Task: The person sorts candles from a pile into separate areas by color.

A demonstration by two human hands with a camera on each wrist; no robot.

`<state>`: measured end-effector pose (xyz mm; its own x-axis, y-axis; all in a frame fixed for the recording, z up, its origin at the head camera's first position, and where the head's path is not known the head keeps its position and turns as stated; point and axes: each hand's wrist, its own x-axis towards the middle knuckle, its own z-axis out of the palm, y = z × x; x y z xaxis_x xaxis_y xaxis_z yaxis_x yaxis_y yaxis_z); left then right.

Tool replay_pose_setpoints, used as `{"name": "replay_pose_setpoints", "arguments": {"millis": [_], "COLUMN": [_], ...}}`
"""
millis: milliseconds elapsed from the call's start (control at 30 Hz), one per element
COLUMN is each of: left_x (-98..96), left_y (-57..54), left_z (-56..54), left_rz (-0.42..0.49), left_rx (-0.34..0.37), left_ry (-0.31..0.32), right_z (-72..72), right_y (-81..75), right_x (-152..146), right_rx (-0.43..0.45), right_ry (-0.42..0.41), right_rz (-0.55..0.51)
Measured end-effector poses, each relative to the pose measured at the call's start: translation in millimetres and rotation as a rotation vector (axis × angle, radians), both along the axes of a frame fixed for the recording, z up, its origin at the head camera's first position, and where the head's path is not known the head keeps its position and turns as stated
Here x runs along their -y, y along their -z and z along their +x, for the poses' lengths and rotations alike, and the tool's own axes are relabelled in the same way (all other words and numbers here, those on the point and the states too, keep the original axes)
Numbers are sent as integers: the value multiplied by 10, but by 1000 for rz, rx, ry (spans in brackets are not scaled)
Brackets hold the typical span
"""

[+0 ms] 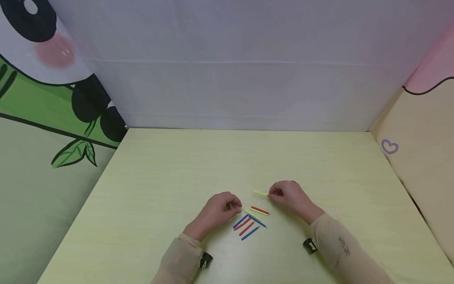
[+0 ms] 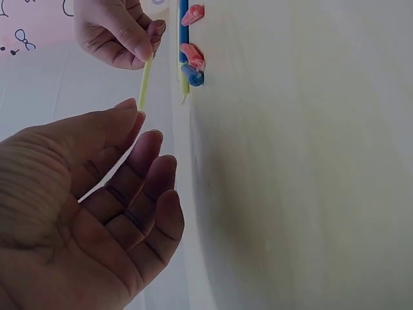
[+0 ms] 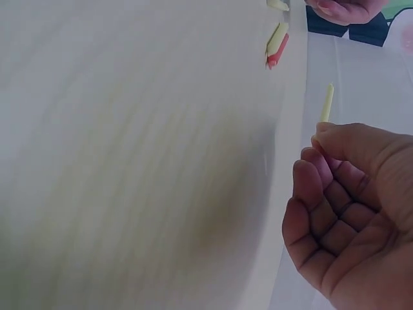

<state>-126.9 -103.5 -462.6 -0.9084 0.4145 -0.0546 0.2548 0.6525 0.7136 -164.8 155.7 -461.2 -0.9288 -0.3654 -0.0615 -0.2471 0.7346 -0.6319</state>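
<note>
My right hand [image 1: 289, 197] pinches the end of a thin yellow candle [image 1: 260, 193] between thumb and index finger, above the table. Its free end points left, toward my left hand [image 1: 221, 209]. That hand hovers beside the group on the table with fingers loosely bent and nothing in them; in the left wrist view its fingertips [image 2: 151, 137] overlap the held candle's near end. Below lie a blue candle [image 1: 250, 233], a red candle [image 1: 246, 228] and others side by side, with a slanting blue candle [image 1: 257, 221] along their upper ends. A red candle [image 1: 260, 210] lies against a yellow one at upper right.
The pale wooden table [image 1: 170, 165] meets a whitish wall sheet [image 1: 230, 90] at the back. Printed panels with a green leaf [image 1: 72, 153] and a small heart [image 1: 389, 146] flank it. Black wrist cameras [image 1: 206, 260] sit by both cuffs.
</note>
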Motion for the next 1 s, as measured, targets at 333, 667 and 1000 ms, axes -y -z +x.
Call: {"name": "replay_pose_setpoints", "arguments": {"millis": [333, 667, 1000], "left_x": [-30, -75, -116], "left_y": [1, 8, 31], "left_z": [-45, -89, -113], "left_rz": [-28, -64, -95], "left_rx": [-39, -26, 10], "left_ry": [24, 40, 56], "right_z": [-115, -212, -296], "right_y": [-26, -54, -64], "right_x": [20, 64, 137], "right_rx": [-7, -41, -40], "right_ry": [-22, -69, -86], "right_rz": [55, 99, 135]}}
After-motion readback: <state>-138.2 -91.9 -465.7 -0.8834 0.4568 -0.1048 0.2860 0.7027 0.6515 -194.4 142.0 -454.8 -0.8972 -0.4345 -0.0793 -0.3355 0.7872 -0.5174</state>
